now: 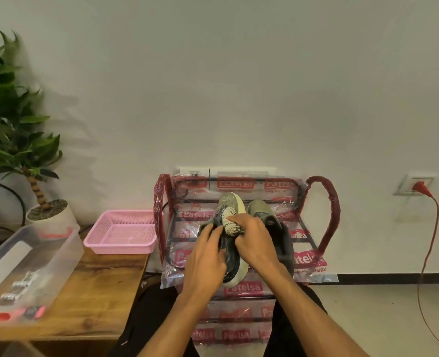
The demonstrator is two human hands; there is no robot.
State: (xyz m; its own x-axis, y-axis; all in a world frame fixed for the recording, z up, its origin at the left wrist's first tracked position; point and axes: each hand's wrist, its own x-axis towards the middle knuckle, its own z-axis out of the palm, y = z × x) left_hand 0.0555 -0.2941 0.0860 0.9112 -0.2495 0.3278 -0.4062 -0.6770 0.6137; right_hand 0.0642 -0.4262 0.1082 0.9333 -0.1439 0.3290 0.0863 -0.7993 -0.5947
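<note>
On the top shelf of the rack [326,210], the left hand [205,256] grips the collar of the shoe [240,273] while the right hand [255,240] clasps the rolled sock [231,222] at its mouth. Best to push it toeward (thumb leading), with the collar held wide.

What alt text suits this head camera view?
A right hand grips a patterned sock at a sneaker that the left hand holds on a plastic-wrapped shoe rack beside a second sneaker. A pink basket sits on the table at left.

Over on the left, a green plant [9,119] in a white pot [52,215]. Near it on the wooden table [97,287], a pink basket [121,231] and a clear plastic box [27,264]. Far right, a red cable [422,188] plugged into a wall socket [403,185].
</note>
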